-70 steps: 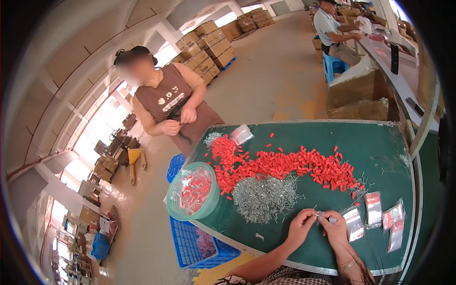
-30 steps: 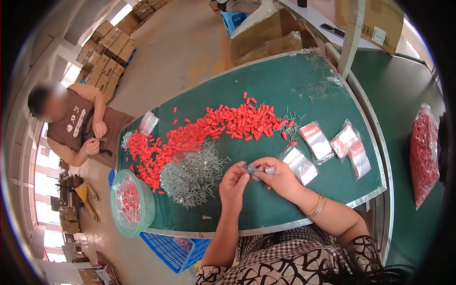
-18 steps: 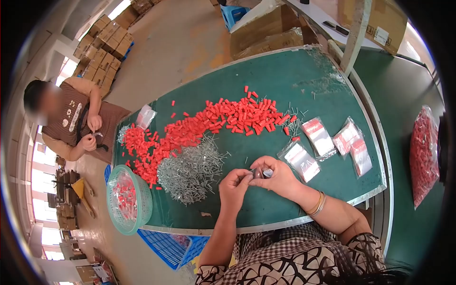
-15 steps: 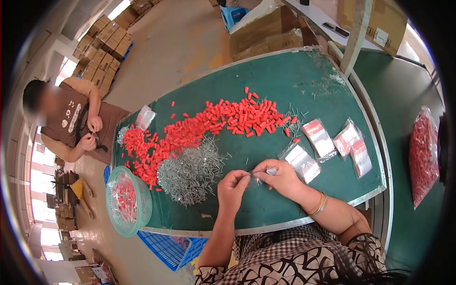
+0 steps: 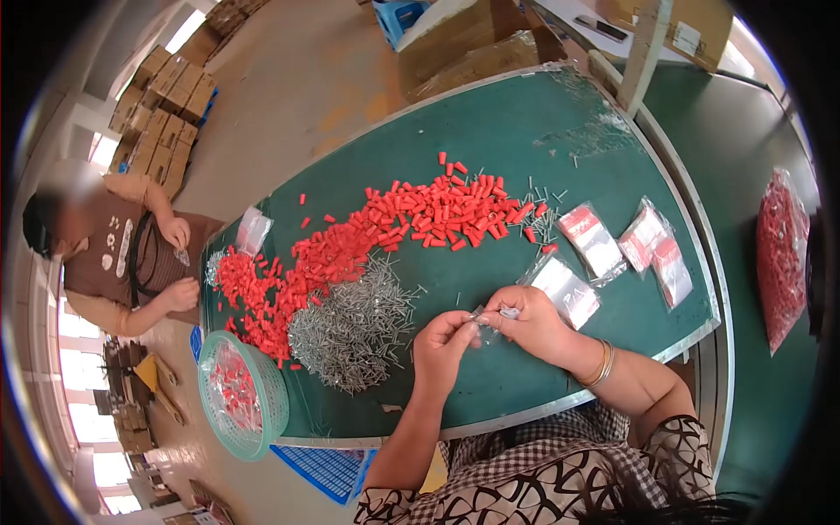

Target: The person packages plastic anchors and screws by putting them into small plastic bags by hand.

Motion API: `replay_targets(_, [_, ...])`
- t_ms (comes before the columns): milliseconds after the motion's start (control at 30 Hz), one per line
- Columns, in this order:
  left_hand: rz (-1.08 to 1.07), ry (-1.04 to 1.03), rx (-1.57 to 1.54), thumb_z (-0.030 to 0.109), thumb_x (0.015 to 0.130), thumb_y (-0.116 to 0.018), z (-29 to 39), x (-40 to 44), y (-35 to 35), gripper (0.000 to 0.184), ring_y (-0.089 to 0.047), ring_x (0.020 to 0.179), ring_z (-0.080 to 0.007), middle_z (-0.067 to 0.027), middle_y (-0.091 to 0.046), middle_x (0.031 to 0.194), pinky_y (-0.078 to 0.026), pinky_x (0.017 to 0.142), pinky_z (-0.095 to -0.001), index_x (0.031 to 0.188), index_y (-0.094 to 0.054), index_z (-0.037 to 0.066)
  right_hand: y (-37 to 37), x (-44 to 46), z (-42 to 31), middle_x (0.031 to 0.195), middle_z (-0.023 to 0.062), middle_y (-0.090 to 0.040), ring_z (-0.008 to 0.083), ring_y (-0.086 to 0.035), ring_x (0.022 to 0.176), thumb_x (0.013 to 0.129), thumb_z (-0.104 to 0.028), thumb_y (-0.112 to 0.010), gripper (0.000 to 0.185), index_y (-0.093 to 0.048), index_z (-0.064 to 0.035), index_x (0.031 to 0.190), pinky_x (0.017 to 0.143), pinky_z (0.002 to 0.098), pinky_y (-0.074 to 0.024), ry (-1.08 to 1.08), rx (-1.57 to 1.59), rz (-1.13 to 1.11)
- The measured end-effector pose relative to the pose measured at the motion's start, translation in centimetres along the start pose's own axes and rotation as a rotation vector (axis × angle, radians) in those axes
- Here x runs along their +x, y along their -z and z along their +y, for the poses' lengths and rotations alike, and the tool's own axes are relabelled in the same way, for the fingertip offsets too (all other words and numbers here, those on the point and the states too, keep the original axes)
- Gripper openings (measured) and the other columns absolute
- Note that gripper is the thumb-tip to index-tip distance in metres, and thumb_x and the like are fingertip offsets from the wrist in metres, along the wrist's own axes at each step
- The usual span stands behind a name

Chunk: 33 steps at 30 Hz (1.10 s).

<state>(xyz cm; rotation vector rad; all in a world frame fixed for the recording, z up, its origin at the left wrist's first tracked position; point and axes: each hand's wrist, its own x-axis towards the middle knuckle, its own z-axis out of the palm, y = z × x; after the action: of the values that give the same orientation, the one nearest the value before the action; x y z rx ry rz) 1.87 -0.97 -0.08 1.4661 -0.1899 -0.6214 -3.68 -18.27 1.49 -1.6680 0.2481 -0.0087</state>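
My left hand (image 5: 443, 348) and my right hand (image 5: 528, 322) meet over the green table (image 5: 490, 376), both pinching a small clear plastic bag (image 5: 479, 322) between thumbs and fingers. What the bag contains is too small to tell. To the left of my hands lies a heap of grey screws (image 5: 354, 328), with a long band of red plugs (image 5: 437, 210) behind it. Flat packs of clear bags with red and white print lie beyond my right hand; the nearest pack (image 5: 564, 293) is partly behind it, another pack (image 5: 592, 242) lies farther right.
A green basket (image 5: 276, 394) with filled bags stands at the table's left corner, above a blue crate (image 5: 324, 471). A co-worker (image 5: 131, 245) stands at the far left, holding a small bag. A large bag of red pieces (image 5: 781, 262) lies at the right. Cardboard boxes (image 5: 472, 44) stand behind.
The view has swung right and down since the earliest frame. My hands stay together at the small bag. The co-worker's hands, close together before, are now apart.
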Motion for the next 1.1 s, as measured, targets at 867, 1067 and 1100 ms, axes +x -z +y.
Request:
replay_targets(867, [0.253, -0.667, 0.662, -0.003, 0.076, -0.072, 0.6, 1.0, 0.6, 0.024, -0.06, 0.09, -0.0191, -0.0099, -0.063, 0.1, -0.049, 0.077, -0.0311, 0.098, -0.064, 0.002, 0.3, -0.2, 0.0, 0.082, 0.0099, -0.067, 0.0226, -0.064, 0.072, 0.08, -0.008, -0.073, 0.01, -0.069, -0.002, 0.087, 0.065, 0.0322, -0.0505, 0.148, -0.214, 0.021])
replay_targets(1067, [0.183, -0.607, 0.633, 0.001, 0.074, -0.074, -0.2, 0.4, -0.4, 0.036, -0.06, 0.099, -0.0204, -0.0111, -0.062, 0.111, -0.047, 0.088, -0.032, 0.108, -0.061, 0.001, -0.3, 0.1, 1.0, 0.083, 0.0116, -0.066, 0.0241, -0.064, 0.071, 0.083, -0.005, -0.069, 0.008, -0.069, -0.0006, 0.089, 0.065, 0.0325, -0.0515, 0.306, -0.228, 0.054])
replay_targets(1100, [0.192, -0.55, 0.574, 0.0, 0.074, -0.073, -0.4, 0.5, -0.5, 0.038, -0.06, 0.099, -0.0212, -0.0117, -0.061, 0.111, -0.047, 0.088, -0.032, 0.11, -0.06, 0.002, -0.3, 0.1, 1.2, 0.084, 0.0111, -0.066, 0.0222, -0.065, 0.07, 0.084, -0.004, -0.068, 0.007, -0.069, -0.0003, 0.09, 0.063, 0.0317, -0.0518, 0.341, -0.221, 0.051])
